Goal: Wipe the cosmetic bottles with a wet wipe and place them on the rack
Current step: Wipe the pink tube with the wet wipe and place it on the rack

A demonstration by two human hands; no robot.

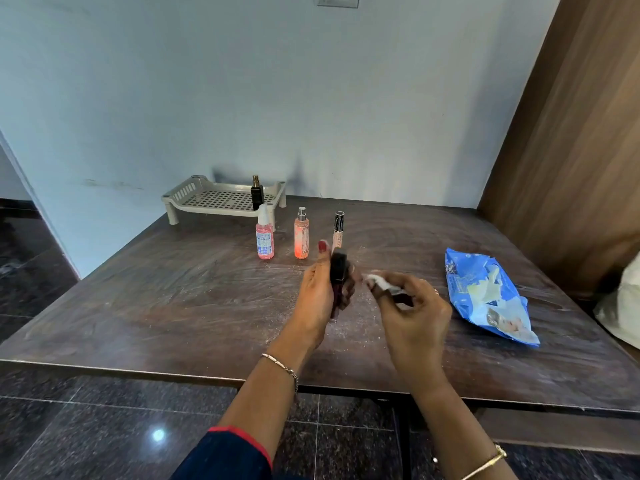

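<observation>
A: What is held in front of the beige slotted plastic rack [194, 194]?

B: A slim dark cosmetic bottle [338, 271] is gripped upright in the left hand [317, 292], fingers curled round it, well in front of the rack's right end.

A: And the right hand [412, 306]?

B: A crumpled white wet wipe [377, 282] is pinched in its fingertips, just beside the bottle. Whether they touch cannot be told.

A: What is stood on the rack?

B: One small black bottle with a gold top [257, 195], at its right side.

A: And off it?

B: A pink spray bottle [265, 239] is set just before the rack's right front leg. An orange spray bottle [301, 237] and a black-capped beige tube [338, 230] are lined up further right of the rack. A blue wipes pack [485, 296] is laid well right of the rack on the dark wooden table [173, 289]
</observation>
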